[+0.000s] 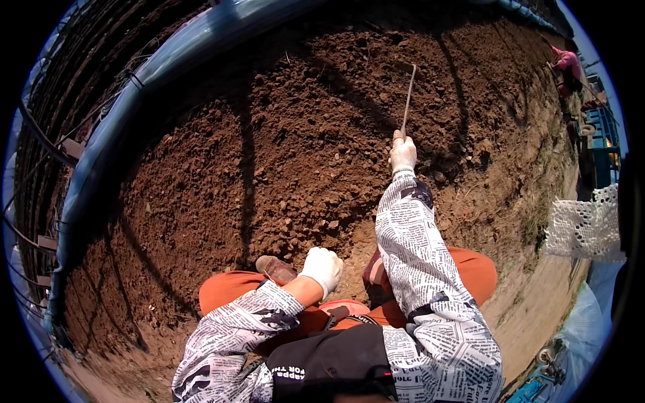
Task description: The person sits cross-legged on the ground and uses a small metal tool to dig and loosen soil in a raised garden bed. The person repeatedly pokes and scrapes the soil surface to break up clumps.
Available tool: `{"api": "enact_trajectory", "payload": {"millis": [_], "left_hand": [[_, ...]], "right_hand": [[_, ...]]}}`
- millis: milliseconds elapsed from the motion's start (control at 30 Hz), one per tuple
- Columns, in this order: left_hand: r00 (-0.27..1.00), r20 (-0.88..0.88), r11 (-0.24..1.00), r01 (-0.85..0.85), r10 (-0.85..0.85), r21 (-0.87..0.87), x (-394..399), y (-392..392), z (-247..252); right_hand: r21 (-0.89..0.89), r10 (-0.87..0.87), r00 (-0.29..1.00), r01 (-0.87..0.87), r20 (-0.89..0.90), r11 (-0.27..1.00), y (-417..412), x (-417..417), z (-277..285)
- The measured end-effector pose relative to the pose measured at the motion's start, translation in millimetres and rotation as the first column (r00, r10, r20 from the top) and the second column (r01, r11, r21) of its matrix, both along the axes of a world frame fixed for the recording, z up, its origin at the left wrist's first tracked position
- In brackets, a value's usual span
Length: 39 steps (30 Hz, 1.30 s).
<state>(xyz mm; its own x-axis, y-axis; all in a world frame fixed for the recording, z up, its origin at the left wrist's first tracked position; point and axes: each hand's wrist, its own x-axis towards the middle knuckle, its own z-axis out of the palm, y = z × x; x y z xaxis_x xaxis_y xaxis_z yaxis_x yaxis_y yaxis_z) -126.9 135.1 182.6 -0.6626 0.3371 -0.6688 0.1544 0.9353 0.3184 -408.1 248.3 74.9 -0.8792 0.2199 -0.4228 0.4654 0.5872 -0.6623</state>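
Observation:
My right hand (pixel 403 153), in a whitish knit glove, reaches out over loose brown soil (pixel 297 166). It grips a thin-shafted hand tool (pixel 408 95) with a bent far end, perhaps a small hoe; that end is at the soil, and its exact shape is hard to make out. Closer in, my left hand (pixel 323 269), also gloved, is curled into a fist above the ground between my knees. Nothing shows in it. Beside it is the toe of a brown, soil-covered shoe (pixel 276 268).
A blue plastic-covered edge (pixel 201 43) curves along the left and far side, with wires and dark bars beyond. At the far right a person in pink (pixel 569 63) is near blue machinery (pixel 602 136). White perforated fabric (pixel 579 224) hangs at the right. Clear plastic sheeting (pixel 587 315) lies below.

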Motion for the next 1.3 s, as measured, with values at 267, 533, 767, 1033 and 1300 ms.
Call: {"api": "enact_trajectory", "payload": {"millis": [267,533,767,1033,1300], "left_hand": [[0.993,-0.108,0.999,-0.045,0.047,0.020,-3,-2,-5],[0.999,-0.034,0.998,0.004,-0.002,0.068,2,4,-3],[1.000,-0.009,0.997,-0.008,0.008,0.073,4,3,-9],[0.999,-0.019,0.995,-0.042,0.044,0.095,-13,-7,-14],[0.995,0.098,0.998,0.010,-0.016,0.067,-43,-10,-25]], "right_hand": [[0.130,0.153,0.980,-0.170,0.126,0.977,9,13,-24],[0.200,0.180,0.949,-0.236,0.260,0.951,42,132,-49],[0.288,0.064,0.988,-0.102,0.138,0.952,12,63,-45],[0.009,0.048,0.992,-0.049,0.117,0.999,16,19,-61],[0.211,0.292,0.913,-0.357,0.284,0.910,-10,119,-63]]}}
